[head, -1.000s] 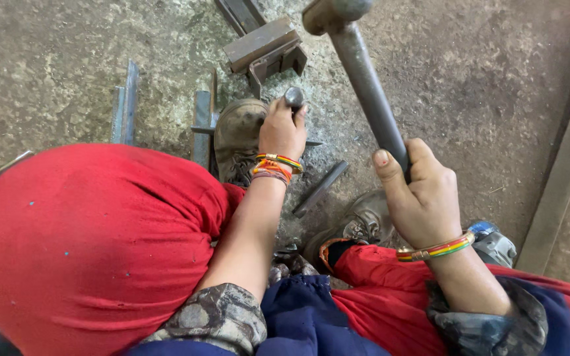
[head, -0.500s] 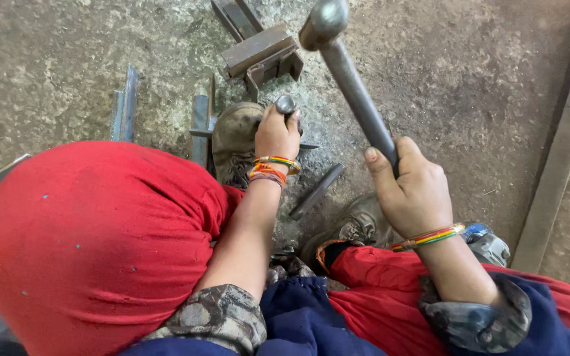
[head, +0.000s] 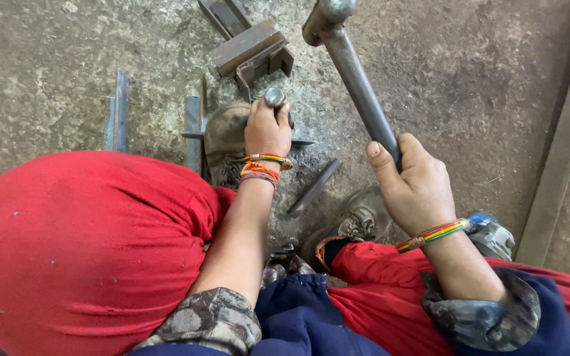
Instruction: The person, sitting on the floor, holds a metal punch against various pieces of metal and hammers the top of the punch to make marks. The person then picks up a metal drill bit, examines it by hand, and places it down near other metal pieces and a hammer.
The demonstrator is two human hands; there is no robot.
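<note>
1. A person squats on a rough concrete floor (head: 483, 72), seen from a camera on their own head. Red trousers fill the lower frame, the left knee (head: 80, 244) large at 8 o'clock.
2. The left hand (head: 266, 132), just above centre, is closed tightly around a short steel punch (head: 274, 97). The punch stands upright, its rounded top poking out above the fingers at 12 o'clock of the hand.
3. The punch tip is hidden under the hand. It appears to rest on a thin flat metal strip (head: 301, 142) that runs left to right beneath the hand.
4. The right hand (head: 411, 186), at 3 o'clock, is clenched around the steel handle of a hammer (head: 357, 86). The handle slants up towards 12 o'clock, and the head (head: 328, 14) is partly cut off by the top edge.
5. Compared with half a second ago, the hammer head is higher and further from the punch, while the left hand has kept its grip in the same spot. I judge this to be the raised part of a swing, with the punch set ready to be struck.
6. A worn boot (head: 224, 140) sits just left of the left hand, pressing on the metal. The other boot (head: 354, 221) is at 5 o'clock.
7. A loose metal bar (head: 315, 188) lies between the boots. Angle-iron offcuts (head: 252, 49) lie at 12 o'clock, more steel pieces (head: 117, 112) at 10 o'clock.
</note>
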